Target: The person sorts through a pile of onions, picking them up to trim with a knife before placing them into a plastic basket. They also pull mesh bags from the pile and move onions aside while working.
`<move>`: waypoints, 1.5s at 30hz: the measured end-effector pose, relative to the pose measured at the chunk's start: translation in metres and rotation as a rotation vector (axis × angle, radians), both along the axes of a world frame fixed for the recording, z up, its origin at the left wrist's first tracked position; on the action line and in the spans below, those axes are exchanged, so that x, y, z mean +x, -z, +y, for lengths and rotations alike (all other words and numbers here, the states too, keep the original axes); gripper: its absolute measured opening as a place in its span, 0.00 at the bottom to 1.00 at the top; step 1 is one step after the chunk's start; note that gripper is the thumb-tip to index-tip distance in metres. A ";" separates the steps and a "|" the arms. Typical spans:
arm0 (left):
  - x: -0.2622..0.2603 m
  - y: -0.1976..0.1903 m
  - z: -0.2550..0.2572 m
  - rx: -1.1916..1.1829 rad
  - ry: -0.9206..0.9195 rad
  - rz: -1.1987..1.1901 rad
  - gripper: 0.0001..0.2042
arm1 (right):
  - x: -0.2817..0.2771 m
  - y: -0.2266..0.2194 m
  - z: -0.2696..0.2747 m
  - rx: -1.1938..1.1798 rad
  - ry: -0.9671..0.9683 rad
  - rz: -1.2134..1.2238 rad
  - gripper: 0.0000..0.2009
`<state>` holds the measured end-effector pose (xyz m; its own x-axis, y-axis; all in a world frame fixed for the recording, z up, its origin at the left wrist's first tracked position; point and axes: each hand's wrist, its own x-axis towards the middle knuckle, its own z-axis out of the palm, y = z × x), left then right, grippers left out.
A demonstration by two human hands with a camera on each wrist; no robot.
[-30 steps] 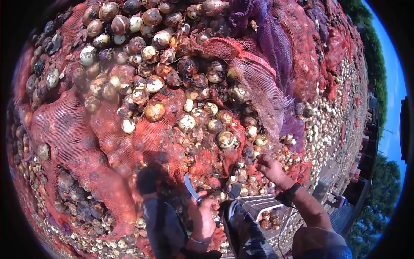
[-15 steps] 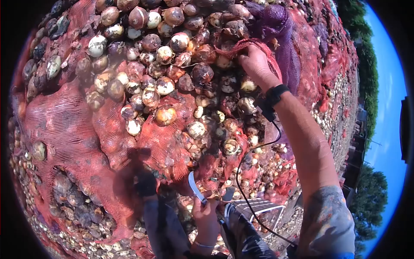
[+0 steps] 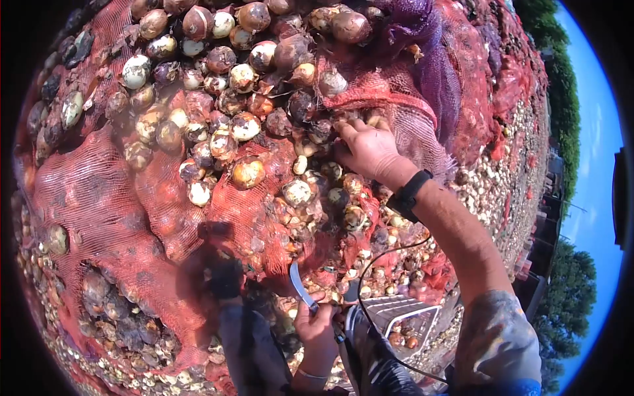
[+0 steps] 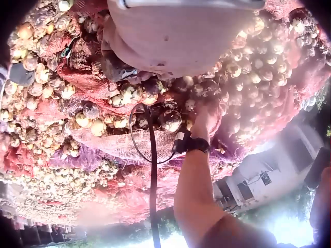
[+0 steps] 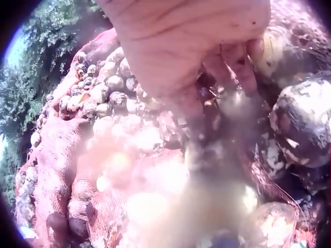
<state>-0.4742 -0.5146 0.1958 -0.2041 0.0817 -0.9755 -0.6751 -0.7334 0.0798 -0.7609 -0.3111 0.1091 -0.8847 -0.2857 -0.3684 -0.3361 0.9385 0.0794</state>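
In the head view my left hand (image 3: 317,333) grips a small knife with a curved blade (image 3: 298,282), its tip pointing up and away over the pile. My right hand (image 3: 370,152) reaches palm down among onions beside the mouth of a pale red mesh bag (image 3: 413,129). The bag's red hem (image 3: 380,96) lies just beyond the knuckles. In the right wrist view the bent fingers (image 5: 243,67) point down among blurred onions; a large dirty onion (image 5: 305,121) lies beside them. I cannot tell whether that hand holds anything, as its fingertips are hidden.
Loose onions (image 3: 244,125) with dark, peeling skins cover the slope ahead. Red mesh sacks (image 3: 96,191) lie at the left, and purple mesh (image 3: 429,59) beyond the right hand. A white crate (image 3: 396,307) stands near the legs. A black cable (image 3: 363,277) hangs from the right wrist.
My right hand went from low right up to the bag's hem, held it, then came back down onto the onions. The hem now lies flatter. My left hand keeps the knife nearly in place.
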 end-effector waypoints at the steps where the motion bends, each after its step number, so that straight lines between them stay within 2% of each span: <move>1: 0.001 0.005 0.005 -0.069 0.005 0.062 0.15 | 0.016 -0.011 0.000 0.035 0.040 -0.210 0.24; 2: -0.008 0.005 0.009 -0.144 0.003 0.117 0.16 | 0.028 -0.008 0.002 -0.083 0.095 -0.113 0.21; 4: -0.011 -0.005 0.005 -0.144 0.037 0.088 0.15 | 0.017 0.011 0.012 -0.221 -0.017 0.156 0.17; 5: -0.010 -0.004 0.005 -0.089 0.030 0.067 0.15 | -0.004 0.011 0.011 -0.211 -0.159 0.248 0.15; 6: -0.009 -0.005 0.004 -0.034 0.022 0.039 0.16 | -0.025 0.011 0.006 -0.092 -0.195 0.323 0.13; 9: -0.013 -0.004 0.002 -0.051 0.116 -0.022 0.14 | -0.086 -0.009 -0.016 0.186 0.014 0.041 0.17; 10: -0.015 -0.002 0.001 -0.062 0.178 -0.046 0.13 | -0.098 -0.007 -0.014 0.178 0.011 0.053 0.17; 12: -0.021 -0.004 -0.001 -0.053 0.132 -0.046 0.14 | -0.120 -0.002 -0.018 0.201 0.105 -0.079 0.17; 16: -0.011 -0.002 0.000 -0.078 0.155 -0.069 0.13 | -0.145 -0.003 0.009 -0.087 0.324 -0.132 0.18; 19: -0.011 -0.005 0.003 -0.024 0.164 -0.112 0.12 | -0.141 0.003 0.019 -0.153 0.230 -0.054 0.22; 21: -0.011 -0.007 0.004 0.011 0.132 -0.088 0.11 | -0.137 0.002 0.007 0.054 0.240 -0.021 0.22; 24: -0.019 -0.006 0.004 -0.006 0.146 -0.076 0.11 | -0.122 0.003 -0.001 0.097 -0.039 -0.047 0.21; 25: -0.020 -0.006 0.004 -0.005 0.144 -0.081 0.11 | -0.121 0.000 -0.014 0.213 0.018 -0.153 0.25; 29: -0.012 -0.004 -0.006 -0.029 0.126 -0.079 0.11 | -0.144 0.025 -0.027 0.207 0.169 -0.250 0.31; 31: -0.009 -0.003 -0.009 -0.042 0.158 -0.080 0.12 | -0.150 0.029 -0.029 0.181 0.126 -0.227 0.33; 34: -0.015 -0.006 -0.010 -0.015 0.147 -0.132 0.13 | -0.141 -0.003 -0.037 0.264 0.119 -0.295 0.29; 36: -0.015 -0.006 -0.009 -0.027 0.197 -0.113 0.14 | -0.123 -0.016 -0.034 0.177 0.050 -0.281 0.33; 38: -0.013 -0.007 -0.009 -0.029 0.165 -0.033 0.14 | -0.090 -0.012 -0.045 0.127 0.098 -0.503 0.34; 40: -0.017 -0.006 -0.010 -0.033 0.156 -0.027 0.14 | -0.018 0.024 -0.046 0.128 -0.072 -0.227 0.30; 42: -0.010 -0.002 -0.013 -0.036 0.172 -0.034 0.15 | 0.021 0.059 -0.045 -0.040 -0.071 0.079 0.25; 44: -0.006 -0.002 -0.016 -0.129 -0.001 0.045 0.16 | 0.036 0.057 -0.053 -0.057 -0.088 0.155 0.24; 45: -0.006 -0.008 -0.018 -0.090 0.000 -0.038 0.16 | 0.040 0.049 -0.050 -0.085 -0.036 0.038 0.25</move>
